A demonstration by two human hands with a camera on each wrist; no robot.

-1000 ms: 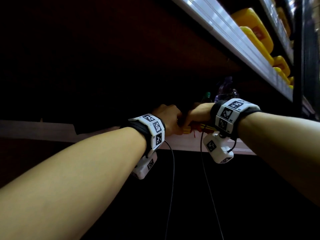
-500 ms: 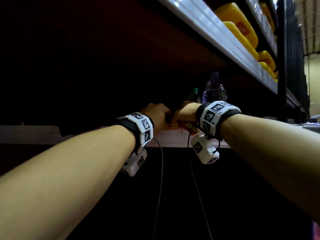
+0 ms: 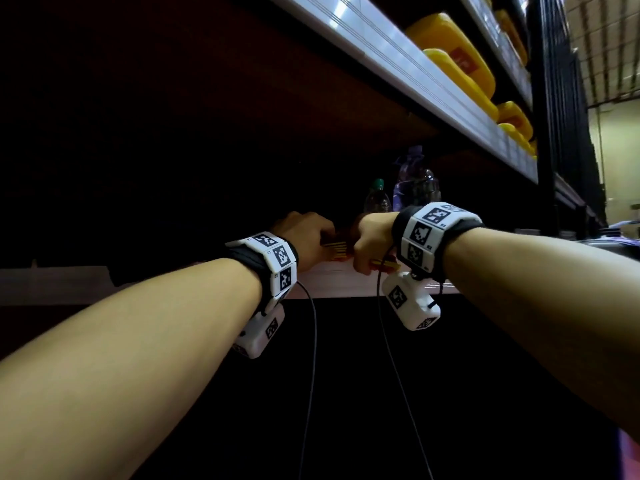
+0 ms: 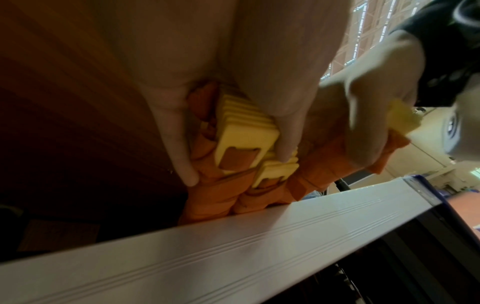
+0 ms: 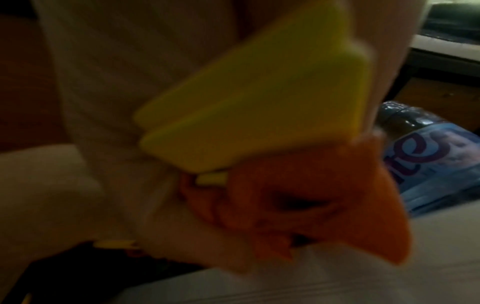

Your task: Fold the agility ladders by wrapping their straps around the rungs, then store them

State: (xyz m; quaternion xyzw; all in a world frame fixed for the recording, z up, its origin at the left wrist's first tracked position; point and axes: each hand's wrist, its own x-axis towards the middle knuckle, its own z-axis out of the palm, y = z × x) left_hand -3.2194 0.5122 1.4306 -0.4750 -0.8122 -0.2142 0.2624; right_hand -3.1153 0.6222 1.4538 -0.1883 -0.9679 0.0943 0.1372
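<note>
A folded agility ladder (image 3: pixel 337 251), a stack of yellow rungs (image 4: pixel 244 127) wrapped in orange straps (image 4: pixel 221 193), lies at the front edge of a shelf (image 3: pixel 332 278). My left hand (image 3: pixel 304 233) grips one end of the bundle, with fingers (image 4: pixel 179 139) and thumb either side of the rungs. My right hand (image 3: pixel 372 242) grips the other end, where yellow rungs (image 5: pixel 259 102) and a fold of orange strap (image 5: pixel 324 205) show blurred against my palm. The bundle's middle is hidden between my hands.
Two plastic bottles (image 3: pixel 377 199) stand on the shelf just behind my hands; a blue-labelled bottle (image 5: pixel 436 160) lies close to my right hand. Yellow jugs (image 3: pixel 450 60) fill the shelf above. A black upright post (image 3: pixel 550 133) stands at the right. The shelf's interior is dark.
The view has shifted slightly, so both hands sit a little lower left in frame. They still grip the bundle at the shelf edge, the right hand edging further onto the shelf.
</note>
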